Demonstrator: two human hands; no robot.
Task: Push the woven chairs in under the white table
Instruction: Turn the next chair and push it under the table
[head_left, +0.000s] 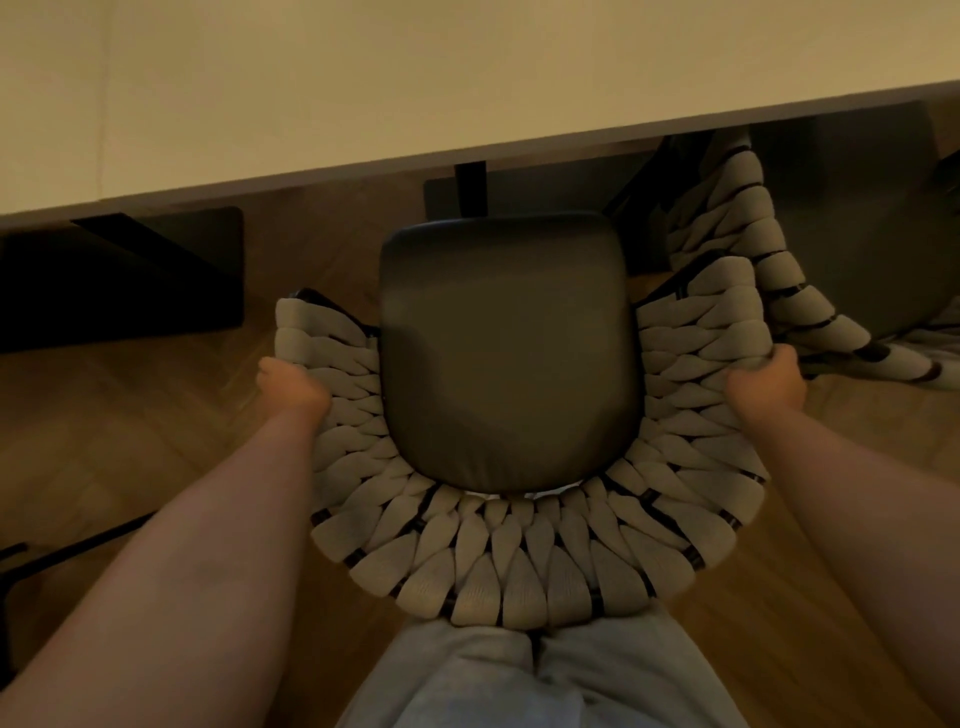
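A woven chair (519, 561) with a curved back of thick cream cord and a dark seat cushion (509, 353) stands right in front of me, facing the white table (363, 93). The front edge of the seat sits just short of the table's near edge. My left hand (291, 387) grips the left end of the woven back. My right hand (769, 384) grips the right end. A second woven chair (748, 244) stands at the right, its seat partly under the table.
Wooden floor (130, 426) lies around the chair. Dark table legs and base plates (470, 192) show under the table's edge, one straight ahead of the seat. Another dark frame (62, 556) crosses the floor at the lower left. My legs in light trousers (519, 680) stand against the chair's back.
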